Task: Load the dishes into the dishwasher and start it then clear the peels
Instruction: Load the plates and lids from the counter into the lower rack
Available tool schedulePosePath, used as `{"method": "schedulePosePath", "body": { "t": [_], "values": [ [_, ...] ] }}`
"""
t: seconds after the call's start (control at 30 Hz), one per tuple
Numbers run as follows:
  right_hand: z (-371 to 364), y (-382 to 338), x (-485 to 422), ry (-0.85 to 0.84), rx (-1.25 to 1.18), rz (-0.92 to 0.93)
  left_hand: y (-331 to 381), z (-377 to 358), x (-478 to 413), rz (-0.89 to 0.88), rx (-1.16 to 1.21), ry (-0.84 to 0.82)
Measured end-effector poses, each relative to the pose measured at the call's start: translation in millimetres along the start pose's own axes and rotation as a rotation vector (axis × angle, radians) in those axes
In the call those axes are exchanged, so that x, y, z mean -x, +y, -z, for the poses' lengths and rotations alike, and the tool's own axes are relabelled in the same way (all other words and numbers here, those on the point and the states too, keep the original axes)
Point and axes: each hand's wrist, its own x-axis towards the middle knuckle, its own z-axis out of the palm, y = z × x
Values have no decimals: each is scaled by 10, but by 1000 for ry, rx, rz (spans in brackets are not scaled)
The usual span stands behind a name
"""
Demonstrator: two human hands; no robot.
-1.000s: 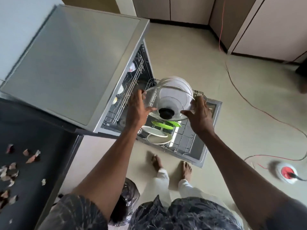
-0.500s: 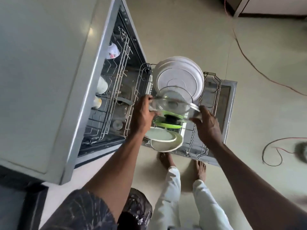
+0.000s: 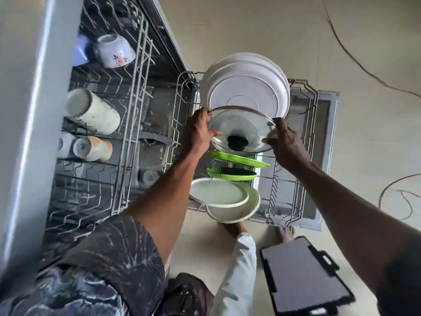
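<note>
- My left hand (image 3: 198,133) and right hand (image 3: 288,144) grip the glass lid (image 3: 245,123) by its rim over the lower rack (image 3: 294,201);
- I should stand it upright between the white plates (image 3: 246,87) and the green plate (image 3: 239,159), rim between tines.

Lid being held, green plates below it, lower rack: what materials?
Lid: looks like clear glass, see-through with glare; metal-looking rim band; black knob, probably plastic. Green plates: likely plastic, flat saturated colour, thin edges. Lower rack: wire, seemingly coated pale grey; coating uncertain.
</note>
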Motion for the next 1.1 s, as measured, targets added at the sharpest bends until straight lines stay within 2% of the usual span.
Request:
{"method": "schedulePosePath", "body": {
  "t": [0.5,0.77,0.87,1.0,1.03,1.1],
  "values": [
    [-434,267,-392,-133,93,-86,-543,-416,-161,114,-35,-45],
    [-513,340,-519,-146,140,-89,-562,-397,-368,142,-50,-143],
    [-531,390,-573,-204,245,-143,-569,-405,-449,143,-69,-190],
    [-447,494,-542,-407,497,-33,-500,-450,-482,119,-125,-245],
    [-421,511,-545,-407,506,-28,-498,-472,-473,111,-136,-237],
    [-409,512,-563,-363,452,-138,-489,-504,-435,95,-169,-213]
  ]
}}
